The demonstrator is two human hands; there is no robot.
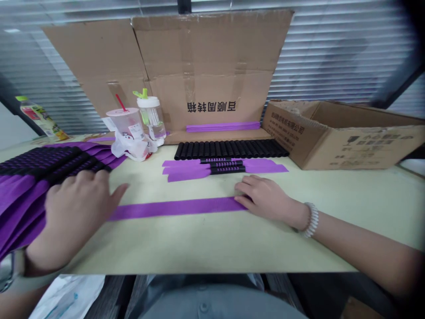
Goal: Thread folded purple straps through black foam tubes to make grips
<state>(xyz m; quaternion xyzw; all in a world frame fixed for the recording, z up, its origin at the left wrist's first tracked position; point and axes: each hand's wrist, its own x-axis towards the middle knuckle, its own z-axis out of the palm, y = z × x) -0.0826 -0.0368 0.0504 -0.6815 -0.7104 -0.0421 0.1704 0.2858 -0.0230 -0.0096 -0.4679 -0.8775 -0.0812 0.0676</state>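
Grey garment (203,303) showing below table (212,254). Purple strip (179,207) lying flat on table. Left hand (79,210) covering strip's left end, grip standing apart, thumb clear of fingers; black-and-purple bundle (55,161) lying alongside. Right hand (265,197) touching strip's right end, cannot tell whether grip is clamping.

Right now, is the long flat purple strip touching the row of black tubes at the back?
Apart. The head view shows bare tabletop between the flat purple strip and the row of black tubes.
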